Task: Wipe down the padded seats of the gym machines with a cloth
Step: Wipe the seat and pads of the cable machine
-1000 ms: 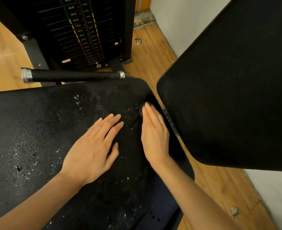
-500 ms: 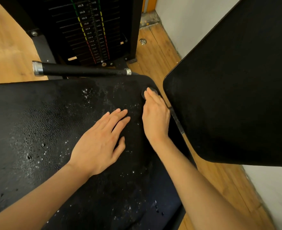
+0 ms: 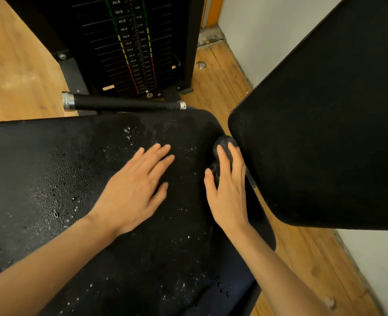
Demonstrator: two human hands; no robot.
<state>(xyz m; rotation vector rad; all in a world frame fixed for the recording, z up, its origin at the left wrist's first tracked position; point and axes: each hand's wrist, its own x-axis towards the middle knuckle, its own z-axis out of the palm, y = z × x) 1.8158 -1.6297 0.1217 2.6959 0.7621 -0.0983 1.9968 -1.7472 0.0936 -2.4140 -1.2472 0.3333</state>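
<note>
The right hand (image 3: 228, 190) lies on a dark cloth (image 3: 221, 147) at the far right corner of the seat (image 3: 51, 179). Its fingers are mostly straight and press down on the cloth, while the thumb sits at the cloth's near side. I cannot tell if the thumb pinches it or only touches it. The cloth is bunched into a small lump, and most of it hides under the fingers. It sits just beside the big black back pad (image 3: 325, 122) that leans over that corner. I think the hand pushes it there because the gap between the two pads is tight and hard to reach.

The left hand (image 3: 133, 190) lies flat on the seat, near the middle, with its fingers spread. It holds nothing. I think it leans there to keep the person steady.

The seat is black and bumpy like leather. It is wet, with many small shiny drops and white specks across it, and a few small dark spots that may be holes near its left side. So much of it looks not yet wiped dry. A black bar (image 3: 124, 104) with silver ends runs along the seat's far edge.
</note>
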